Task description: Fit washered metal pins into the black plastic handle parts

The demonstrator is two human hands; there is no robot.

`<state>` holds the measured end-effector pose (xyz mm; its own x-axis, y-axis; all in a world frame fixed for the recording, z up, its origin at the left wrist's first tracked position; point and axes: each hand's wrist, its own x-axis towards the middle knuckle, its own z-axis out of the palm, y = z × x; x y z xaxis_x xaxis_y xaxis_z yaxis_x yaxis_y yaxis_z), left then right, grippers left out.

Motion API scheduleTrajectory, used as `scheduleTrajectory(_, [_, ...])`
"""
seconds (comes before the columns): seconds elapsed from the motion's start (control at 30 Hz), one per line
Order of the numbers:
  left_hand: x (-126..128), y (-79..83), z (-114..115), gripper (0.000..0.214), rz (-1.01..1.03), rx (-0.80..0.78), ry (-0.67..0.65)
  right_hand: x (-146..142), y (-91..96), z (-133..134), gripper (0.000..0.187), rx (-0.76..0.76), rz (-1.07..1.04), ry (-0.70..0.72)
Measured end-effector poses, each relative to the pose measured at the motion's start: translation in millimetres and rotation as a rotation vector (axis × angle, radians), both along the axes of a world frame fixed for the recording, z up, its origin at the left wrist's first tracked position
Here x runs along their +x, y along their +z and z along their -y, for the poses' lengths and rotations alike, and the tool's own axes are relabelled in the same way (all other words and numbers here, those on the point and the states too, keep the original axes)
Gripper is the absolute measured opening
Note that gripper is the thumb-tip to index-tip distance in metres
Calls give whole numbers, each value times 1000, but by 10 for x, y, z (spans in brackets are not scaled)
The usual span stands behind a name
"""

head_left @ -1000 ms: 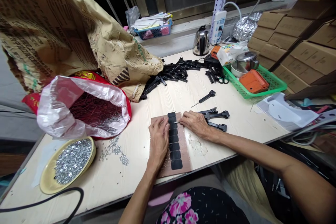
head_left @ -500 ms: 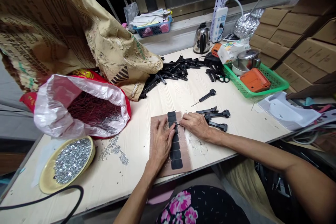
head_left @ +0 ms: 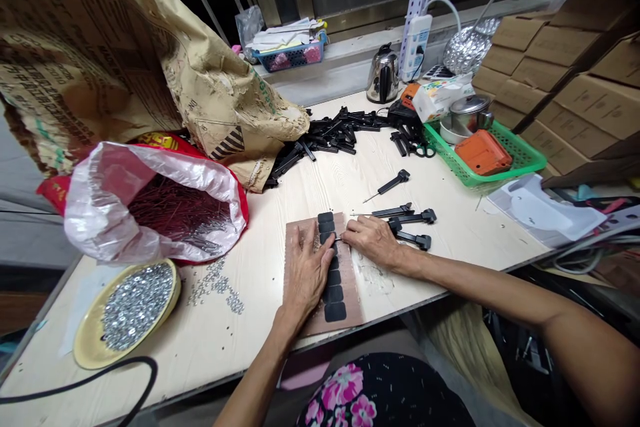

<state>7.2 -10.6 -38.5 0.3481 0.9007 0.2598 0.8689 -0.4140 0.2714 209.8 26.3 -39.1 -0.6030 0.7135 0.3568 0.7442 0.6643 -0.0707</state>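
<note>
My left hand lies flat with fingers spread on a brown board. Its fingertip touches a strip of black rounded-square pads running down the board. My right hand is closed in a pinch at the board's right edge. A thin metal rod pokes from its fingertips to the pads, beside my left fingertip; its other end is hidden. Several black pieces with thick heads lie right of that hand, one of them a black piece nearest the wrist. Another black piece with a thin metal shaft lies farther back.
An open bag of thin dark-red rods stands left, behind a yellow bowl of small shiny rings. More black pieces are heaped by a large paper sack. A green basket and a kettle stand back right.
Both hands keep nearly the same place and grip; the right hand's rod stays at the pads. The whole view has shifted very slightly.
</note>
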Motion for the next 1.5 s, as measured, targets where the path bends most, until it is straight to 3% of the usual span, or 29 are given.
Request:
scheduleTrajectory(0.33, [-28, 34, 105, 44, -16, -32, -11, 4, 41, 86, 17, -3, 2, 24])
scheduleTrajectory(0.57, [-59, 177, 244, 41, 34, -117, -31, 9, 39, 154, 15, 32, 17, 38])
scheduleTrajectory(0.9, [-128, 169, 331, 41, 34, -209, -72, 11, 72, 288, 16, -23, 18, 71])
scheduleTrajectory(1.17, [-273, 84, 347, 51, 133, -162, 89, -30, 91, 18, 22, -124, -64, -77])
scheduleTrajectory(1.23, [-267, 60, 337, 52, 133, -162, 96, -46, 101, 10, 22, -148, -40, -31])
scheduleTrajectory(1.37, [-248, 16, 338, 54, 133, -170, 91, -56, 149, 68, 21, -105, 48, 286])
scheduleTrajectory(1.4, [-247, 3, 338, 54, 134, -165, 90, -56, 165, 60, 21, -109, 47, 299])
scheduleTrajectory(1.5, [-252, -32, 333, 55, 148, -154, 94, -67, 199, 4, 25, -173, -7, 152])
